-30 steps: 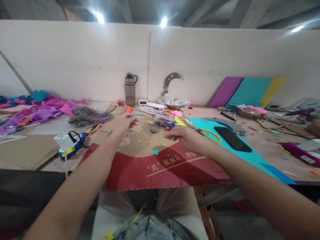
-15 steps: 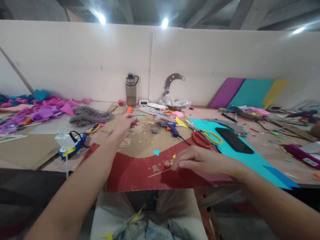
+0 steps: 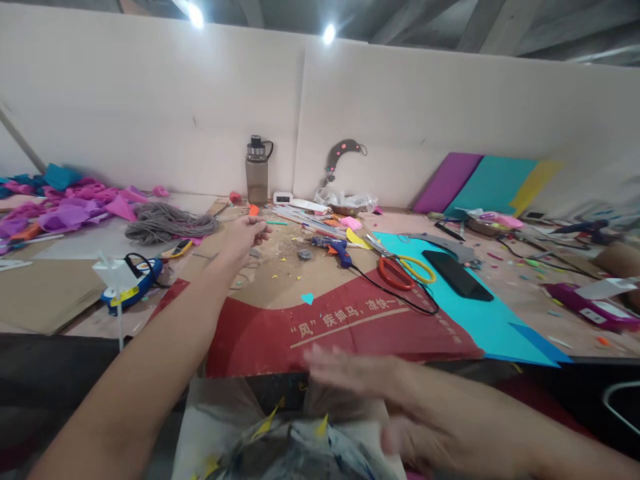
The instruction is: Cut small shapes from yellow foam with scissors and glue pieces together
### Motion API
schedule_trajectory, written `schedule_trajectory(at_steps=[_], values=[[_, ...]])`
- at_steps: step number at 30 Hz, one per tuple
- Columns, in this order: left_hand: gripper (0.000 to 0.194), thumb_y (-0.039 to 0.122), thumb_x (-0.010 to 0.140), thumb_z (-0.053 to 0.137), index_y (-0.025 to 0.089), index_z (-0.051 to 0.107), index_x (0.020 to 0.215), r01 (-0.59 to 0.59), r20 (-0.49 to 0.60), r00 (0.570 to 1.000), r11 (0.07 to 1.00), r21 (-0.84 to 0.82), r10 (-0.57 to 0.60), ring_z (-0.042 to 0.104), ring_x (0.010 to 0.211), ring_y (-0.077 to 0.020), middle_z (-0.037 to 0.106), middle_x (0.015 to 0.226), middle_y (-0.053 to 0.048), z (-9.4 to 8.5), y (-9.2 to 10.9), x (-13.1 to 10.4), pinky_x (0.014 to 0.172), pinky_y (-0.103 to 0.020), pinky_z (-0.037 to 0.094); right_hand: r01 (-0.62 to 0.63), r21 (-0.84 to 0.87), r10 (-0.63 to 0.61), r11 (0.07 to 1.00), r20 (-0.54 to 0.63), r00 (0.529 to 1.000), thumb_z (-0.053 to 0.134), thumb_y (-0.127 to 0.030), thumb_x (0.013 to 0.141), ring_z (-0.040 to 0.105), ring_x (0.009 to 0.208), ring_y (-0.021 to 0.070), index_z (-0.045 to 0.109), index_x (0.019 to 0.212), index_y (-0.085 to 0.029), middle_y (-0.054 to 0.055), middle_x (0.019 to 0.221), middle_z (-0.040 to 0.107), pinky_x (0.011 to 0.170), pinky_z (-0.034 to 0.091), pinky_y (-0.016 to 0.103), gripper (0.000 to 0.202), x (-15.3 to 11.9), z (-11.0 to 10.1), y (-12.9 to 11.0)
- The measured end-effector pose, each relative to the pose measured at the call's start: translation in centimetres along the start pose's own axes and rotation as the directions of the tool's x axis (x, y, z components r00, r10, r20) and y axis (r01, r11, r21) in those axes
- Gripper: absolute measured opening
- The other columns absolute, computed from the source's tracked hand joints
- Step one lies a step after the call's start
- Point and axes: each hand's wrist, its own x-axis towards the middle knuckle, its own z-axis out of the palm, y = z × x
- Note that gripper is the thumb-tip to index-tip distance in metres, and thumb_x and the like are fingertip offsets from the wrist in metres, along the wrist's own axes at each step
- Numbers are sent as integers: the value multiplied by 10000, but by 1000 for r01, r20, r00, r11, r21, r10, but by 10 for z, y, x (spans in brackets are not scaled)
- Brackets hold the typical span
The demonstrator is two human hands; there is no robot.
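Note:
My left hand [image 3: 249, 235] is stretched over the brown part of the cardboard, its fingers curled together near an orange piece [image 3: 253, 210]; what they hold, if anything, is too small to make out. Blurred by motion, my right hand [image 3: 365, 377] is open, fingers spread, at the front edge of the red printed cardboard [image 3: 250, 340]. A small cyan heart [image 3: 307, 299] lies between the hands. Behind it are a grey lump [image 3: 304, 255] and a blue glue gun [image 3: 342, 253]. Below the table edge, a bag [image 3: 300, 453] in my lap has yellow scraps on it.
Scissors [image 3: 400, 267] and a black phone [image 3: 457, 275] lie on cyan sheets [image 3: 515, 340] at the right. A bottle [image 3: 257, 173] stands by the wall. Grey cord [image 3: 167, 223] and a blue power strip [image 3: 135, 290] are at the left. Another person's arm [image 3: 620, 259] shows far right.
My right hand has moved down towards the table edge and its fingers have spread. The yellow scraps that lay beside it are gone from the red cardboard. The view has shifted slightly.

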Motion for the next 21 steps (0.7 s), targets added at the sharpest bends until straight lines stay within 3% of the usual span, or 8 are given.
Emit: schedule_trajectory(at_steps=[3,7,10,12,14,18,20,21], values=[[72,158,717,625,144,566,756,7,-17,1000,1000,-28,-8,546,497,-70,661,669,-30,-1,2,-1,469,-186,351,-128,-155,76,980,-300,951,377,-478,946,204,1431,241,261,1489,-209,88,1553,215,1158,232,458,617,40,-16,17],[88,168,710,637,145,563,752,8,-36,999,1000,-21,-9,537,497,-66,663,680,-31,-7,6,-1,461,-180,339,-258,-364,164,895,-268,949,376,-425,956,227,1414,331,368,1403,23,272,1483,301,1152,179,505,632,106,-17,44],[81,169,711,636,144,562,731,-1,-37,999,1000,-12,1,530,498,-67,663,683,-36,-10,8,-1,459,-181,335,-87,-368,33,926,-149,988,414,-506,925,341,1356,353,467,1322,15,288,1410,408,1116,261,489,658,121,-4,26],[77,167,714,633,143,559,715,-1,-43,999,1000,-27,0,531,501,-69,659,682,-37,-9,10,-1,459,-184,335,200,-242,-203,949,13,979,395,-515,933,409,1328,259,466,1346,-98,191,1398,472,1082,344,370,591,121,-1,10],[68,159,722,623,142,558,714,4,-53,999,998,-55,-7,527,497,-65,655,679,-31,-8,12,-2,454,-181,328,259,-196,-270,946,-32,962,361,-490,954,453,1291,216,449,1360,-151,141,1378,507,1058,365,332,537,127,-6,7],[55,139,729,617,142,562,732,28,-30,999,994,-101,-32,510,476,-54,644,646,-10,-6,15,-5,458,-175,334,-45,-384,-78,922,-299,951,374,-432,961,372,1340,282,441,1347,-92,204,1412,436,1098,288,450,520,161,-24,37],[67,121,720,620,141,560,741,41,-47,998,992,-118,-46,525,483,-55,649,647,-11,-8,17,-5,467,-173,346,-150,-445,27,883,-270,962,393,-411,957,381,1332,311,499,1288,-54,237,1375,461,1081,309,460,498,170,-21,42],[77,109,717,618,142,561,758,46,-64,996,991,-126,-54,541,494,-59,656,655,-15,-9,17,-4,474,-172,353,-121,-437,28,891,-213,977,376,-456,953,455,1273,310,537,1250,-58,231,1322,513,1048,355,450,521,169,-16,37]])
